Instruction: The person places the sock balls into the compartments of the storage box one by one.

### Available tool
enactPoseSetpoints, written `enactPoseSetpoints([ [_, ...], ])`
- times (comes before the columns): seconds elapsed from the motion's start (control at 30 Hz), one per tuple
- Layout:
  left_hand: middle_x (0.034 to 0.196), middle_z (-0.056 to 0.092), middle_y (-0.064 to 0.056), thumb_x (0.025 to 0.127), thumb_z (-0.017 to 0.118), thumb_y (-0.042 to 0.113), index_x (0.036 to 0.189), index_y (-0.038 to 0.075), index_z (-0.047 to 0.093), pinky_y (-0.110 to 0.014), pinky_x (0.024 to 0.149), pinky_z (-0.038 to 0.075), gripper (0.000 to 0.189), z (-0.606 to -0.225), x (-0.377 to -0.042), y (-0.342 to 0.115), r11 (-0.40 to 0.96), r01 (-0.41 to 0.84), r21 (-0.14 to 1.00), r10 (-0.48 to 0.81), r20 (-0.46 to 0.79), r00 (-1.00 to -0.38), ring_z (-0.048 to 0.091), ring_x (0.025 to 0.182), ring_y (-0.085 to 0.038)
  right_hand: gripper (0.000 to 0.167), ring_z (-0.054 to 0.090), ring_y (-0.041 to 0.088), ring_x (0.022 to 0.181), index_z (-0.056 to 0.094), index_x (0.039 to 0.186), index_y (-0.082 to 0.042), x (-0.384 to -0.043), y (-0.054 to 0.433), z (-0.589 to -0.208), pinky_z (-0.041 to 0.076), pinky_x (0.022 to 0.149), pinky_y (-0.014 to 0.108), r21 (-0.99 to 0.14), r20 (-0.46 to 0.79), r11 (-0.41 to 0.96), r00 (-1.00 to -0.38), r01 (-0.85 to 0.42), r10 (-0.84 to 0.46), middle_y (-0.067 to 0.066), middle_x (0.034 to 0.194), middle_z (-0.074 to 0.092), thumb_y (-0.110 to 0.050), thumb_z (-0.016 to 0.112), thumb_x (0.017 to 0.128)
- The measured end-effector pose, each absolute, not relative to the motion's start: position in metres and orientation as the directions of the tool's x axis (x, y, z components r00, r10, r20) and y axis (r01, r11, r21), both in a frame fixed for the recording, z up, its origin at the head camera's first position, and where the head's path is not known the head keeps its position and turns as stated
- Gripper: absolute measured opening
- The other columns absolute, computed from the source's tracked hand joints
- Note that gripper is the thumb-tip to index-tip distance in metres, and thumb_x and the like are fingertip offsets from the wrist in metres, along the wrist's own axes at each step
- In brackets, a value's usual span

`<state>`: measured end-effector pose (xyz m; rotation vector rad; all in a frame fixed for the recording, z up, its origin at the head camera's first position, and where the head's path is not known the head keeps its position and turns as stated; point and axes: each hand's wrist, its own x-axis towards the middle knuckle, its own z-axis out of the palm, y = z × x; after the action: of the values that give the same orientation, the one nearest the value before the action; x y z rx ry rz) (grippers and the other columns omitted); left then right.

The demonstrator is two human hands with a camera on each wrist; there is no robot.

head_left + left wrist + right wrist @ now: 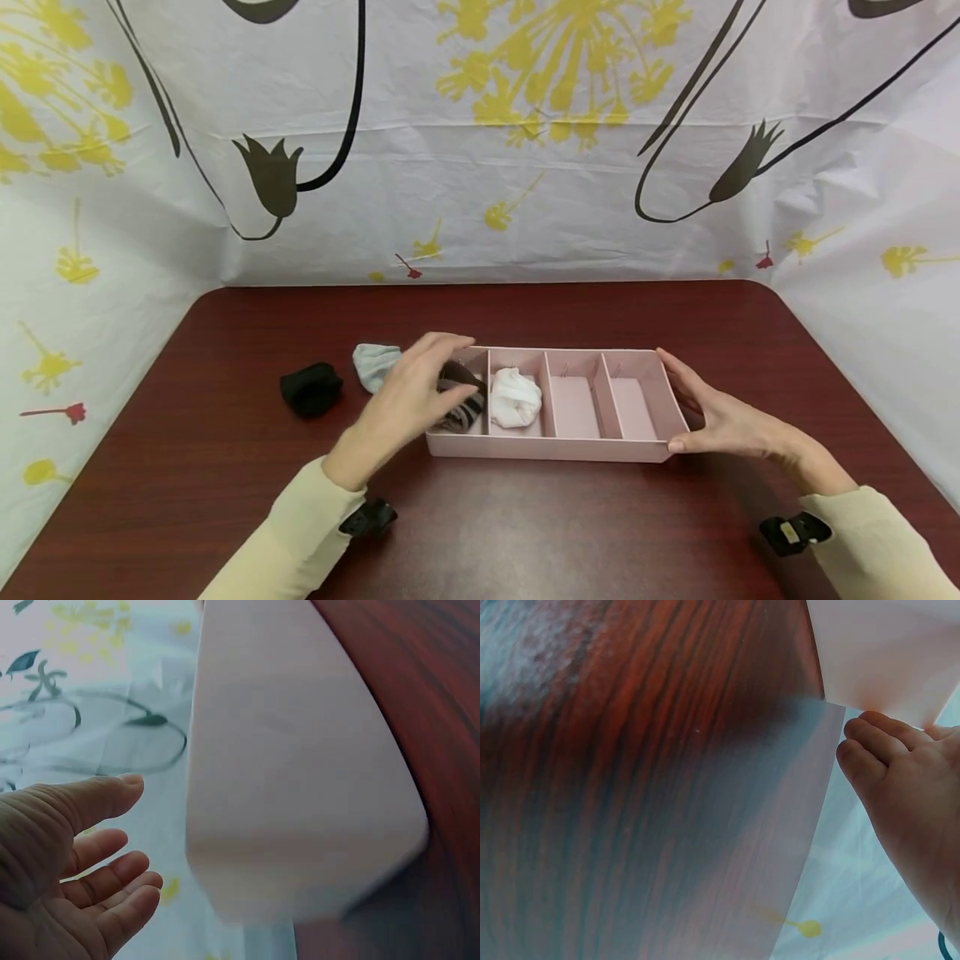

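Head view: the left hand (411, 400) is held with fingers spread and relaxed over the leftmost compartment of the pink tray (558, 450), grasping nothing; a dark striped sock (461, 404) is seen in that compartment beneath it. The right hand (720, 412) is laid with straight fingers against the tray's right end. A white sock (515, 397) is kept in the second compartment. On the bench (225, 467), a black sock (311, 388) and a pale blue sock (373, 365) are left beside the tray.

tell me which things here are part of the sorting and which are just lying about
In the job: tray, striped sock in its leftmost slot under the left hand, white sock in the next slot, right hand on the tray's end.

Lying about: black sock, pale blue sock, table.
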<state>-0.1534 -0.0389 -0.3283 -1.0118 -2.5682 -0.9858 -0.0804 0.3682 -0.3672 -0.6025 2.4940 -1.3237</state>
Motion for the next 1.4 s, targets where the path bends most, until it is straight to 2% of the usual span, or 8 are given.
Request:
enactPoseSetpoints([
  [0.13, 0.123, 0.058, -0.01, 0.076, 0.079, 0.017, 0.126, 0.007, 0.057, -0.039, 0.085, 0.05, 0.055, -0.333, -0.161, -0.059, 0.609, 0.609, 0.508, 0.47, 0.387, -0.793, 0.058, 0.104, -0.023, 0.112, 0.024, -0.014, 0.128, -0.005, 0.151, -0.021, -0.08, 0.368, -0.367, 0.031, 0.094, 0.006, -0.83, -0.031, 0.504, -0.883, -0.238, -0.468, 0.032, 0.15, 0.008, -0.001, 0.073, 0.075],
  [0.3, 0.123, 0.058, -0.013, 0.076, 0.079, 0.017, 0.126, 0.005, 0.056, -0.044, 0.086, 0.049, 0.056, -0.343, -0.171, -0.08, 0.644, 0.574, 0.505, 0.41, 0.405, -0.817, 0.058, 0.105, -0.027, 0.111, 0.024, -0.014, 0.129, -0.005, 0.151, -0.023, -0.08, 0.369, -0.367, 0.031, 0.094, 0.006, -0.837, -0.033, 0.495, -0.882, -0.233, -0.471, 0.031, 0.15, 0.008, -0.001, 0.073, 0.075],
  [0.33, 0.123, 0.058, -0.013, 0.076, 0.079, 0.016, 0.125, 0.004, 0.056, -0.045, 0.089, 0.048, 0.056, -0.345, -0.172, -0.083, 0.647, 0.57, 0.506, 0.402, 0.409, -0.819, 0.057, 0.109, -0.027, 0.111, 0.024, -0.013, 0.129, -0.005, 0.151, -0.023, -0.08, 0.369, -0.367, 0.031, 0.094, 0.006, -0.839, -0.034, 0.494, -0.882, -0.23, -0.47, 0.031, 0.15, 0.008, -0.001, 0.073, 0.075],
  [0.43, 0.124, 0.057, -0.014, 0.076, 0.079, 0.016, 0.125, 0.004, 0.056, -0.044, 0.088, 0.048, 0.056, -0.35, -0.176, -0.088, 0.655, 0.55, 0.519, 0.383, 0.399, -0.833, 0.056, 0.11, -0.028, 0.111, 0.024, -0.014, 0.129, -0.005, 0.151, -0.023, -0.079, 0.369, -0.366, 0.032, 0.094, 0.007, -0.837, -0.039, 0.498, -0.884, -0.225, -0.466, 0.03, 0.151, 0.008, -0.002, 0.073, 0.075],
  [0.77, 0.125, 0.054, -0.017, 0.076, 0.078, 0.015, 0.125, 0.001, 0.056, -0.046, 0.09, 0.047, 0.056, -0.36, -0.181, -0.094, 0.697, 0.525, 0.489, 0.367, 0.387, -0.846, 0.052, 0.112, -0.032, 0.11, 0.025, -0.013, 0.129, -0.006, 0.151, -0.015, -0.079, 0.37, -0.368, 0.032, 0.094, 0.007, -0.839, -0.031, 0.492, -0.882, -0.233, -0.47, 0.032, 0.15, 0.008, -0.002, 0.073, 0.075],
  [0.97, 0.126, 0.051, -0.02, 0.076, 0.078, 0.013, 0.126, 0.0, 0.054, -0.047, 0.09, 0.046, 0.057, -0.363, -0.185, -0.094, 0.725, 0.499, 0.475, 0.358, 0.359, -0.862, 0.049, 0.113, -0.036, 0.111, 0.025, -0.014, 0.128, -0.006, 0.151, -0.016, -0.079, 0.37, -0.368, 0.032, 0.094, 0.007, -0.832, -0.031, 0.501, -0.883, -0.236, -0.468, 0.032, 0.15, 0.008, -0.002, 0.073, 0.075],
  [1.27, 0.128, 0.048, -0.023, 0.077, 0.076, 0.01, 0.127, -0.001, 0.052, -0.05, 0.088, 0.046, 0.056, -0.37, -0.189, -0.094, 0.781, 0.443, 0.441, 0.344, 0.289, -0.894, 0.046, 0.115, -0.041, 0.11, 0.026, -0.011, 0.129, -0.005, 0.151, -0.023, -0.08, 0.369, -0.366, 0.032, 0.094, 0.008, -0.839, -0.032, 0.49, -0.878, -0.236, -0.477, 0.029, 0.151, 0.008, 0.001, 0.072, 0.076],
  [1.4, 0.13, 0.047, -0.022, 0.077, 0.076, 0.012, 0.127, 0.0, 0.052, -0.051, 0.086, 0.047, 0.057, -0.37, -0.189, -0.094, 0.803, 0.418, 0.426, 0.333, 0.261, -0.906, 0.045, 0.117, -0.041, 0.11, 0.025, -0.012, 0.129, -0.006, 0.151, -0.021, -0.08, 0.369, -0.366, 0.031, 0.094, 0.007, -0.839, -0.031, 0.49, -0.879, -0.236, -0.476, 0.029, 0.151, 0.006, 0.0, 0.072, 0.076],
])
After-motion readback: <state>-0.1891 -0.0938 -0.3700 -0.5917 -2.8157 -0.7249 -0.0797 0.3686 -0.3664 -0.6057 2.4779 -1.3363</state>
